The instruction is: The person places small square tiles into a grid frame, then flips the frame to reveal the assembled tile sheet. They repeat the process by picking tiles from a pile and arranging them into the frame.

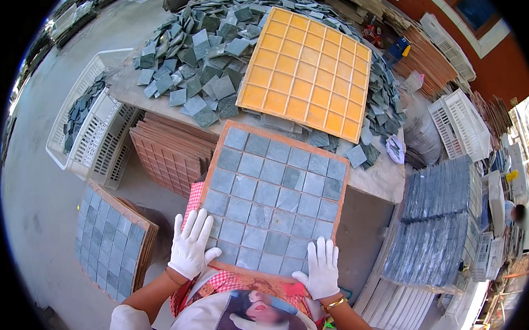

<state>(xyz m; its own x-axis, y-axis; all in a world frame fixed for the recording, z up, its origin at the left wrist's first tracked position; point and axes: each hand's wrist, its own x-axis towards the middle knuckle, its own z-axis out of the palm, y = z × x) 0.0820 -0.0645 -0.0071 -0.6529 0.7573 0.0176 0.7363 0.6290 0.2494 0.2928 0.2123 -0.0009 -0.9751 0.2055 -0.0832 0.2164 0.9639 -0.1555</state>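
Note:
A reddish-brown square tray is tilted in front of me, its grid filled with grey-green stone tiles. In a white glove, my left hand lies along its near left edge, fingers stretched out over the tiles. My right hand, gloved too, rests at the near right corner with fingers straight up the tiles. Neither hand grips anything. Beyond the tray, an orange-yellow grid tray with bare square pockets leans on a heap of loose stone tiles.
The heap covers a worktable. Brown grid trays stack below its left side, near white plastic crates. At lower left stands a stack of tile-filled trays. Wrapped tile stacks sit on the right, below another white crate.

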